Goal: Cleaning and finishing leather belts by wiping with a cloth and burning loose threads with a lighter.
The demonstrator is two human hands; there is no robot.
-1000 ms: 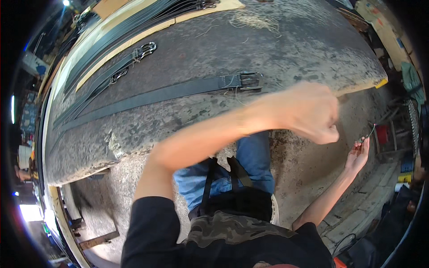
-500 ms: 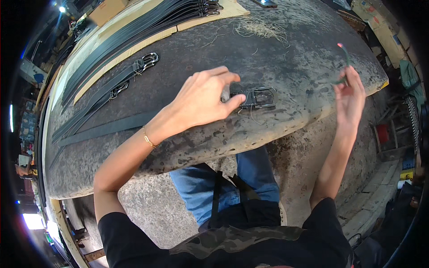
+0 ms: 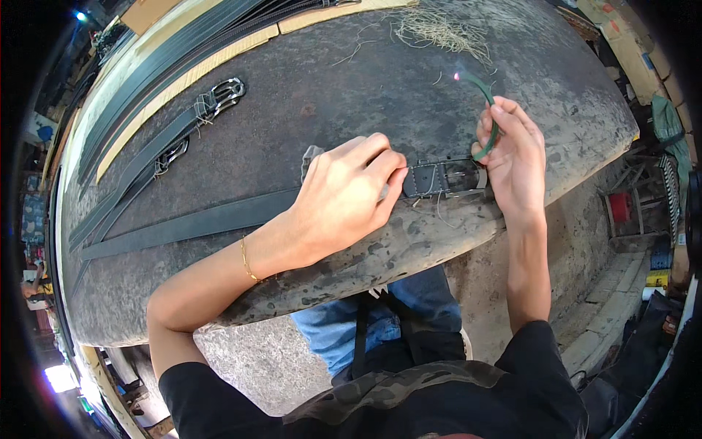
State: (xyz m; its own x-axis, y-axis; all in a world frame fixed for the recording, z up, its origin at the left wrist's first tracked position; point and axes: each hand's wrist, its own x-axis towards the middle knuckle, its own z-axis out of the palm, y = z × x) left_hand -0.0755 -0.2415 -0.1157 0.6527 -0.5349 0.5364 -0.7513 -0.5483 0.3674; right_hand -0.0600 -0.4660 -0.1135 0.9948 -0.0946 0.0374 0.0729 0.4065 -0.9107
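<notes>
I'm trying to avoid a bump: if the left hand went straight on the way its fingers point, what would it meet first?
The left hand would probably meet the stitched end of the dark belt first, then the metal buckle. Depth is unclear: it may hover above or touch.

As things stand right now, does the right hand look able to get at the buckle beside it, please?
Probably yes: the right hand is close beside the buckle, which the left hand leaves uncovered, though the green strip it already holds may hinder a grasp.
</notes>
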